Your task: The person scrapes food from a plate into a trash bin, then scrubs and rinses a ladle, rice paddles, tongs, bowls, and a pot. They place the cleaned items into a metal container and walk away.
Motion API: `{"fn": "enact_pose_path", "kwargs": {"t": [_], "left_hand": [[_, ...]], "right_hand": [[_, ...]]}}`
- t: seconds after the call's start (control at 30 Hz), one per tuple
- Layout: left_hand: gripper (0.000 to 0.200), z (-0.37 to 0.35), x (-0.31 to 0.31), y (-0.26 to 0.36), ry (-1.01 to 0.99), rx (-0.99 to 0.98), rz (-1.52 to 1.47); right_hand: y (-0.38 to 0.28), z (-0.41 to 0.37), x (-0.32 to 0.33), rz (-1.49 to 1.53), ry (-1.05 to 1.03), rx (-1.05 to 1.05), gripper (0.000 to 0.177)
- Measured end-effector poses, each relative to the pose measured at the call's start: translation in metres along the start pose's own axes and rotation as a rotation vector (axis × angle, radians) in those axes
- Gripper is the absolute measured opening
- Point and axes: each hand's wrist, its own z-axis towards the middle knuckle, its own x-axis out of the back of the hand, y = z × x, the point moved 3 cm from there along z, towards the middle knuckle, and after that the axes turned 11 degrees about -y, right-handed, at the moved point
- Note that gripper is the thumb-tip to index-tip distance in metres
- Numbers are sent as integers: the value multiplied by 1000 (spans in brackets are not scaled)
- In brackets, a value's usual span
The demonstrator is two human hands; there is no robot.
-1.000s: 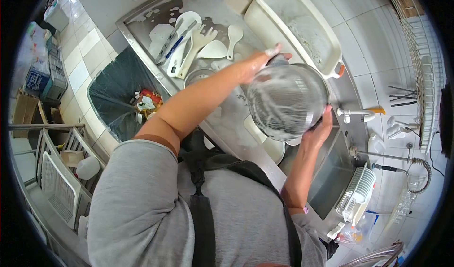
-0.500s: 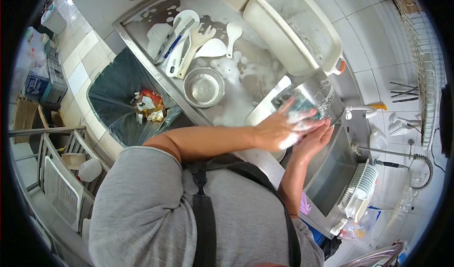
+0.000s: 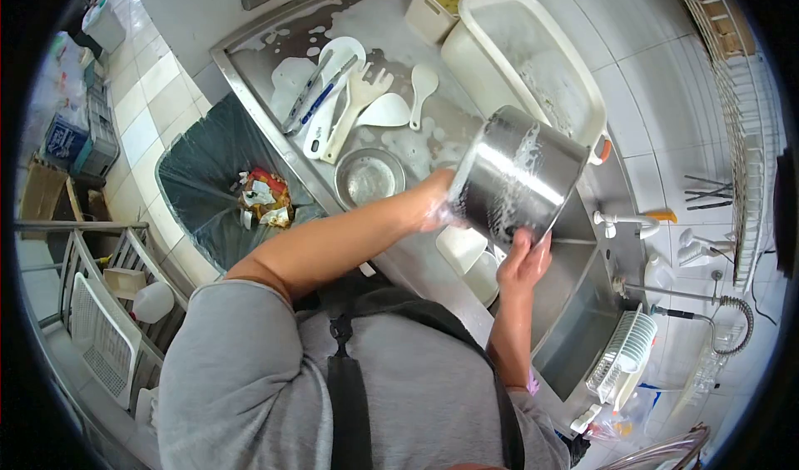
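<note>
A steel pot (image 3: pixel 520 175) is held in the air on a tilt, its side turned up to the camera and streaked with suds. It hangs over the edge where the foamy steel counter (image 3: pixel 275 50) meets the sink basin (image 3: pixel 583 299). The left hand (image 3: pixel 434 208) is pressed against the pot's nearer, lower end and is wet with foam. Its fingers are hidden behind the pot wall, so I cannot tell whether they are curled or flat. The right hand (image 3: pixel 524 262) comes up from below and clasps the pot's lower edge, its fingers wrapped tight on the metal. Just under the pot lie white containers (image 3: pixel 462 247), at the lip of the basin. A small steel bowl (image 3: pixel 369 177) stands on the counter just beside the left forearm. Beyond it lies a spread of white rice paddles and utensils (image 3: pixel 358 104), among them a blue-handled tool (image 3: pixel 320 94). A large white plastic tub (image 3: pixel 583 87) sits behind the pot, near the tiled wall. A white tap (image 3: pixel 620 219) juts out over the basin to the right, and a dish rack with plates (image 3: pixel 624 349) stands at the basin's near right end. On the floor to the left, against the counter, is a bin with a black liner (image 3: pixel 196 170) holding scraps.
</note>
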Motion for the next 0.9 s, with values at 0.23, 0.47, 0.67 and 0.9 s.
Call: {"fn": "enact_pose_path", "kwargs": {"t": [0.23, 0.47, 0.67, 0.9], "left_hand": [[31, -31, 24, 70, 441, -47, 354], [43, 31, -6, 235, 290, -736, 494], [44, 118, 29, 331, 645, -756, 1060], [124, -54, 91, 241, 956, 49, 2067]], "right_hand": [[16, 22, -21, 5, -225, -114, 12], [21, 23, -37, -169, -454, 84, 11], [28, 23, -55, -217, -578, 80, 17], [37, 17, -46, -274, -522, -146, 54]]}}
